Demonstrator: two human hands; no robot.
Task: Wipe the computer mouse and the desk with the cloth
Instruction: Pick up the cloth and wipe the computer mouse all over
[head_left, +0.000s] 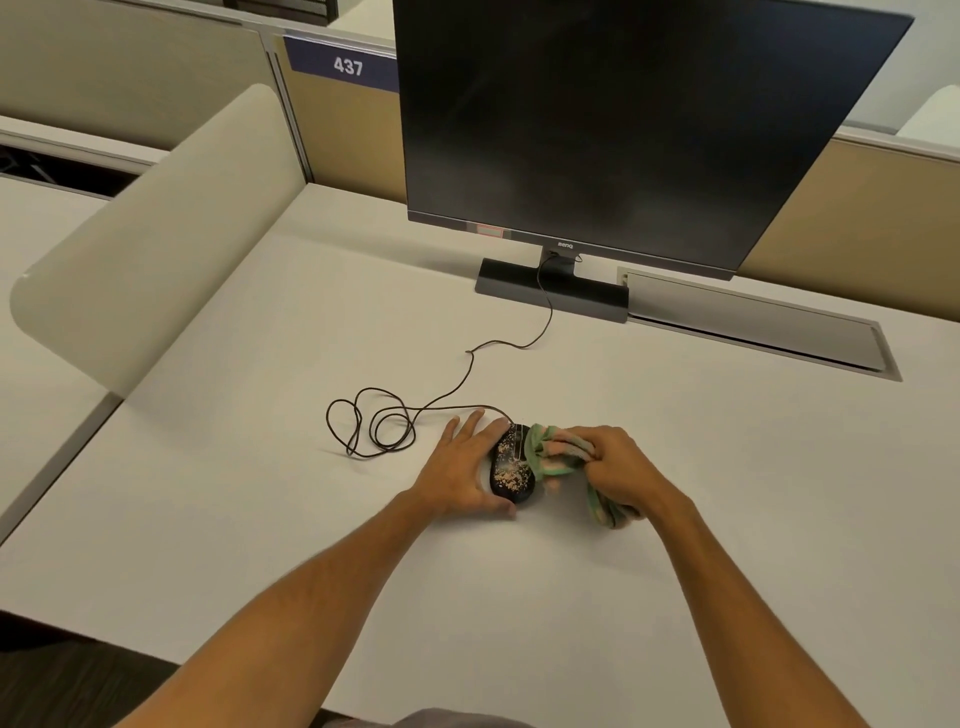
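A black computer mouse (511, 470) lies on the white desk (260, 467), its top speckled with pale crumbs. My left hand (462, 467) holds it from the left side, thumb at its near end and fingers spread along its far edge. My right hand (618, 465) is closed on a bunched green and pink cloth (550, 452), pressing one fold against the mouse's right front. The rest of the cloth hangs below my right wrist. The mouse's dark cable (384, 426) loops on the desk to the left.
A dark monitor (623, 130) on a flat stand (550, 291) stands at the back, with the cable running to it. A grey cable hatch (753, 322) lies at the back right. A beige divider panel (156, 234) borders the desk's left side.
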